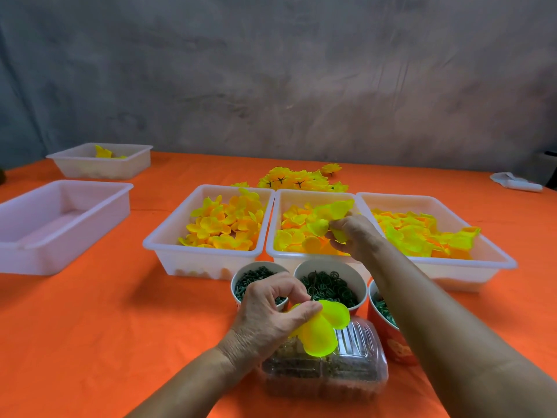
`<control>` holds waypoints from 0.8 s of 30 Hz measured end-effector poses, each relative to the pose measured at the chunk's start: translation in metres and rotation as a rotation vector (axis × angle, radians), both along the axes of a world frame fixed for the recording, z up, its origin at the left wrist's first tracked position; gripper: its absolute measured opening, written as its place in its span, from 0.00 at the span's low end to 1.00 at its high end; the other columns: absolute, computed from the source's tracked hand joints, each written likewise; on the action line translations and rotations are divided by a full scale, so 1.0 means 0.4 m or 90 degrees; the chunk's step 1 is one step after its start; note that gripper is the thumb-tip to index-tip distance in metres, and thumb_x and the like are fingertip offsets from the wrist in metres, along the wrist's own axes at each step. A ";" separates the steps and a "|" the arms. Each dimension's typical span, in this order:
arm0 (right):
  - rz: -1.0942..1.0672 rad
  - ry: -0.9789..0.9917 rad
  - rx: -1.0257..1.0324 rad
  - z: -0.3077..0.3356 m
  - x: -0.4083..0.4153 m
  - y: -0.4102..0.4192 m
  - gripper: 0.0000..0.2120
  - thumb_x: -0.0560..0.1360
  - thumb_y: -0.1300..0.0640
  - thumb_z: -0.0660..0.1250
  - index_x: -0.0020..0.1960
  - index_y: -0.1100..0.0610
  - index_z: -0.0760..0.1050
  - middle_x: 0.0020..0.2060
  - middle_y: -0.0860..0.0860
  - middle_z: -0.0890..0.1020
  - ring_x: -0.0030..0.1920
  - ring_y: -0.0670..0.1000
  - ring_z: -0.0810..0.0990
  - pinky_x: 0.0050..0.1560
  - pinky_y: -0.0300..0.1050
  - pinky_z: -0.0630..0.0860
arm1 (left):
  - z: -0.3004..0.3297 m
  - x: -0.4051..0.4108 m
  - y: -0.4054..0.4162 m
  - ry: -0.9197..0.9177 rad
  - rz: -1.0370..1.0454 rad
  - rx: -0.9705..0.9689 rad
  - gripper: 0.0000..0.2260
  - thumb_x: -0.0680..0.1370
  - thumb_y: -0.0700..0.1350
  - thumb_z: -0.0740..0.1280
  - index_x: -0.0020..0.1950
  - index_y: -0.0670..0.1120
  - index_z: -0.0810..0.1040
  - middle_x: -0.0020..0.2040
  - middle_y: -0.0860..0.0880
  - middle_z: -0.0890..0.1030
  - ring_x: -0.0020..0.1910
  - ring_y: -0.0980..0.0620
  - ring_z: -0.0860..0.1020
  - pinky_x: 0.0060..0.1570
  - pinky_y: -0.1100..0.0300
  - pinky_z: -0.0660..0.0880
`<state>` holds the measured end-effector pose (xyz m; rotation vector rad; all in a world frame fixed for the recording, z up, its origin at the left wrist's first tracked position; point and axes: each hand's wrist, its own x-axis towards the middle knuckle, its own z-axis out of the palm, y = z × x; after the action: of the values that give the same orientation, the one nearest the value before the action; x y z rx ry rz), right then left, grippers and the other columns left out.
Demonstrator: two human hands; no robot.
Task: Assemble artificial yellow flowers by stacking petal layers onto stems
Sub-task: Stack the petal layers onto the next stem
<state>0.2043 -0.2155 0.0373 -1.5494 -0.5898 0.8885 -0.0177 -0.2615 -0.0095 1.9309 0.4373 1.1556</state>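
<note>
My left hand (268, 315) pinches a thin dark stem that carries a yellow petal layer (321, 330), held above a clear plastic box (355, 375). My right hand (352, 233) reaches into the middle white tray (271, 245) and pinches a yellow petal layer (339, 233) among the loose petals there. The left tray (156, 239) and the right tray (500, 257) also hold yellow-orange petal layers.
Three paper cups of dark green parts stand in front of the trays: (241, 279), (328, 285), (388, 336). Finished yellow flowers (298, 179) lie behind the trays. An empty white tray (60, 224) and another with a few petals (99, 159) sit at the left on the orange tablecloth.
</note>
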 end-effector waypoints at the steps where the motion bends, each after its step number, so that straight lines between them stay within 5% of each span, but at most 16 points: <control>1: 0.000 0.017 0.001 0.000 0.001 0.000 0.10 0.77 0.69 0.60 0.48 0.54 0.67 0.39 0.55 0.75 0.32 0.51 0.75 0.35 0.44 0.71 | 0.000 0.000 -0.001 0.001 0.000 -0.003 0.09 0.68 0.41 0.76 0.32 0.51 0.77 0.35 0.49 0.80 0.36 0.54 0.78 0.39 0.60 0.75; 3: -0.010 0.051 0.002 -0.001 0.002 -0.001 0.10 0.77 0.68 0.60 0.53 0.55 0.66 0.39 0.56 0.75 0.32 0.51 0.74 0.34 0.44 0.71 | 0.000 0.001 -0.002 0.001 0.001 -0.010 0.08 0.68 0.43 0.75 0.33 0.49 0.78 0.35 0.49 0.80 0.36 0.54 0.78 0.39 0.59 0.75; 7: -0.048 -0.005 -0.030 -0.013 0.006 0.001 0.08 0.76 0.66 0.64 0.39 0.60 0.70 0.32 0.56 0.73 0.28 0.50 0.70 0.30 0.41 0.67 | -0.001 0.002 -0.002 -0.007 0.004 -0.005 0.10 0.68 0.42 0.75 0.32 0.53 0.76 0.35 0.49 0.79 0.36 0.54 0.77 0.39 0.58 0.75; 12: -0.113 -0.367 -0.128 -0.021 0.015 0.007 0.14 0.70 0.52 0.73 0.35 0.59 0.72 0.29 0.54 0.73 0.32 0.54 0.72 0.31 0.43 0.65 | -0.006 0.003 0.000 -0.005 0.008 -0.004 0.09 0.68 0.44 0.75 0.32 0.52 0.77 0.35 0.48 0.79 0.36 0.52 0.78 0.38 0.56 0.75; 19: -0.071 -0.028 -0.025 0.003 0.003 0.007 0.08 0.75 0.64 0.65 0.38 0.58 0.70 0.33 0.54 0.71 0.30 0.50 0.67 0.29 0.40 0.66 | -0.004 0.002 -0.001 0.001 -0.005 -0.014 0.08 0.68 0.44 0.75 0.33 0.50 0.78 0.35 0.48 0.80 0.37 0.51 0.78 0.39 0.54 0.76; 24: -0.044 0.029 0.026 0.026 -0.014 -0.032 0.08 0.73 0.69 0.64 0.39 0.59 0.69 0.37 0.56 0.71 0.34 0.52 0.70 0.30 0.42 0.69 | -0.001 -0.003 -0.004 0.001 -0.011 -0.040 0.10 0.68 0.39 0.76 0.32 0.50 0.78 0.35 0.47 0.80 0.36 0.53 0.78 0.40 0.58 0.75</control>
<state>0.1986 -0.2282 0.0475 -1.5010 -0.5155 0.8520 -0.0188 -0.2629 -0.0098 1.8777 0.4509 1.1167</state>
